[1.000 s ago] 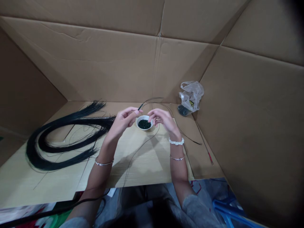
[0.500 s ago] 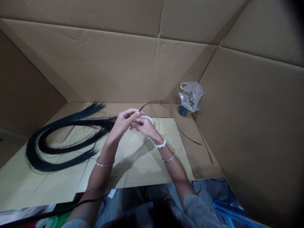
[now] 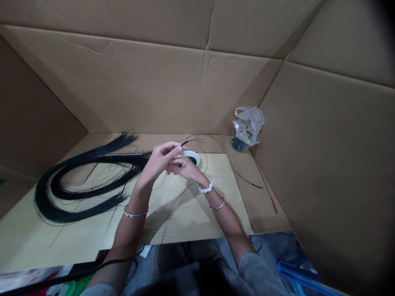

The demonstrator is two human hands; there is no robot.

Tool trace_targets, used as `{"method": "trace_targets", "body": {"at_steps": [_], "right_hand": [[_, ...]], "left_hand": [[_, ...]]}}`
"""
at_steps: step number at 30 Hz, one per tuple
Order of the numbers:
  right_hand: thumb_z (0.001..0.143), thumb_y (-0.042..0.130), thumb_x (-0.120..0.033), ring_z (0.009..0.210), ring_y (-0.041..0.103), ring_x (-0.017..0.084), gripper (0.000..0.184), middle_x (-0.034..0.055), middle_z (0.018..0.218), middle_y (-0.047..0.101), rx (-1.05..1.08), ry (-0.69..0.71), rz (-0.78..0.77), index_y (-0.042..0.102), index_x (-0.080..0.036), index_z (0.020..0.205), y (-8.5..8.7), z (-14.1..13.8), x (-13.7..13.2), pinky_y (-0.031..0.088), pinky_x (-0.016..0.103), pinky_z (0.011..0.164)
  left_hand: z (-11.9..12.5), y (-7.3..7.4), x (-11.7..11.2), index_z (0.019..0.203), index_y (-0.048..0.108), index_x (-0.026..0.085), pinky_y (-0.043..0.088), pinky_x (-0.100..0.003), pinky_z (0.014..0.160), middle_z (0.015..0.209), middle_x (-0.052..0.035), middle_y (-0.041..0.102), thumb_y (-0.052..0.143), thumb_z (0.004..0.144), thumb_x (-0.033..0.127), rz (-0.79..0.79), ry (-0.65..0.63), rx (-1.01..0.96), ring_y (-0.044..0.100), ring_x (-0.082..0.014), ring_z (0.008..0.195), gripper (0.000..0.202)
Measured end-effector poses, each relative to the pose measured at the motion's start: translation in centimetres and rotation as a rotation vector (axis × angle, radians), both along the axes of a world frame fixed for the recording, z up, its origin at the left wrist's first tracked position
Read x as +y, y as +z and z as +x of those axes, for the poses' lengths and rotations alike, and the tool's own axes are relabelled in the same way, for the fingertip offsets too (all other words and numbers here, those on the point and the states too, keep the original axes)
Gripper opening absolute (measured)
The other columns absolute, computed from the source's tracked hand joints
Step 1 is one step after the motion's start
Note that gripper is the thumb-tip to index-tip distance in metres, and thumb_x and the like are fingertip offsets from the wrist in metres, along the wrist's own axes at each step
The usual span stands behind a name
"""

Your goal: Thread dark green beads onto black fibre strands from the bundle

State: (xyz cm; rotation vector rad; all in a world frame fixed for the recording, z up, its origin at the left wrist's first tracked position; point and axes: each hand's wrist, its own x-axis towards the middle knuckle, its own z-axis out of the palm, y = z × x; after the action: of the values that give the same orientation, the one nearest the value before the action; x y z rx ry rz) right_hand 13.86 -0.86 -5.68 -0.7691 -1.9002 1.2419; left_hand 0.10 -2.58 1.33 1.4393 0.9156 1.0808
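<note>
My left hand (image 3: 160, 158) is raised over the light wooden board (image 3: 191, 205), pinching a thin dark wire (image 3: 193, 141) whose beaded tip sticks out past my thumb. My right hand (image 3: 182, 165) is closed right under the left fingers, touching the same wire; what it pinches is too small to make out. Just behind both hands a small white bowl (image 3: 195, 155) of dark green beads is partly hidden by my fingers. The wire's long tail runs down across the board toward me.
A large looped bundle of dark wires (image 3: 80, 176) lies at the left. A crumpled clear plastic bag (image 3: 247, 127) sits in the back right corner. Cardboard walls (image 3: 324, 144) close in the back and both sides. Loose single wires trail to the right of the bowl.
My right hand moved left from above the bowl to meet my left hand, then dropped slightly, uncovering part of the bowl. The left hand has barely moved.
</note>
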Motion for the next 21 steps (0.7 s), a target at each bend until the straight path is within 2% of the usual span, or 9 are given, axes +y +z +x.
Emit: {"method": "trace_targets", "body": {"at_steps": [2,5,7,10,13,17,21], "right_hand": [[0.091,0.067,-0.047,0.064,0.054,0.011,0.035,0.0012,0.071,0.066,-0.008,0.008,-0.011,0.075,-0.016,0.078,-0.3,-0.2,0.1,0.042,0.026,0.061],[0.088,0.071,-0.047,0.069,0.056,0.011,0.032,0.0008,0.076,0.067,-0.004,-0.001,-0.019,0.073,-0.016,0.083,0.4,0.4,-0.2,0.045,0.026,0.065],[0.085,0.074,-0.048,0.071,0.056,0.011,0.031,-0.0003,0.079,0.067,-0.031,-0.053,0.008,0.07,-0.017,0.084,1.7,1.4,-0.8,0.044,0.026,0.067],[0.085,0.073,-0.053,0.072,0.055,0.012,0.034,-0.0007,0.082,0.067,-0.055,-0.206,0.059,0.07,-0.019,0.087,4.3,3.6,-2.0,0.041,0.027,0.066],[0.086,0.071,-0.054,0.073,0.057,0.012,0.034,0.0003,0.085,0.069,0.079,-0.334,0.092,0.07,-0.02,0.088,6.1,5.3,-3.0,0.043,0.027,0.068],[0.09,0.068,-0.053,0.069,0.057,0.012,0.033,-0.0005,0.078,0.067,0.228,-0.449,0.117,0.064,-0.021,0.083,6.4,5.9,-3.4,0.045,0.028,0.068],[0.096,0.061,-0.05,0.062,0.055,0.01,0.033,-0.0018,0.072,0.064,0.282,-0.481,0.138,0.063,-0.021,0.08,6.0,5.7,-3.0,0.044,0.026,0.063]], "left_hand": [[0.0,0.1,-0.1,0.087,0.071,0.017,0.037,-0.019,0.031,0.1,-0.0064,0.073,0.073,0.086,0.044,-0.004,0.01,0.011,0.057,-0.0071,0.047,0.027],[0.0,0.0,0.0,0.088,0.073,0.017,0.043,-0.018,0.043,0.079,-0.0028,0.068,0.073,0.088,0.039,0.068,0.016,0.006,0.06,-0.0091,0.056,0.022],[-0.1,0.0,0.1,0.089,0.075,0.016,0.045,-0.018,0.052,0.068,-0.0009,0.063,0.071,0.089,0.035,0.144,0.019,0.011,0.058,-0.0089,0.06,0.019],[-0.1,0.0,0.3,0.088,0.075,0.016,0.045,-0.019,0.059,0.067,-0.0007,0.063,0.069,0.09,0.031,0.209,0.015,0.032,0.056,-0.0084,0.062,0.016],[0.0,0.1,0.3,0.085,0.073,0.016,0.044,-0.02,0.059,0.066,-0.0001,0.062,0.07,0.09,0.029,0.21,-0.002,0.048,0.054,-0.0085,0.061,0.015],[0.1,0.0,0.2,0.085,0.072,0.016,0.04,-0.02,0.056,0.063,0.0015,0.058,0.068,0.091,0.03,0.161,-0.028,0.074,0.05,-0.0078,0.058,0.015],[0.1,-0.2,0.2,0.083,0.071,0.016,0.039,-0.02,0.055,0.063,0.0011,0.057,0.064,0.093,0.031,0.153,-0.1,0.126,0.049,-0.008,0.058,0.02]]}}
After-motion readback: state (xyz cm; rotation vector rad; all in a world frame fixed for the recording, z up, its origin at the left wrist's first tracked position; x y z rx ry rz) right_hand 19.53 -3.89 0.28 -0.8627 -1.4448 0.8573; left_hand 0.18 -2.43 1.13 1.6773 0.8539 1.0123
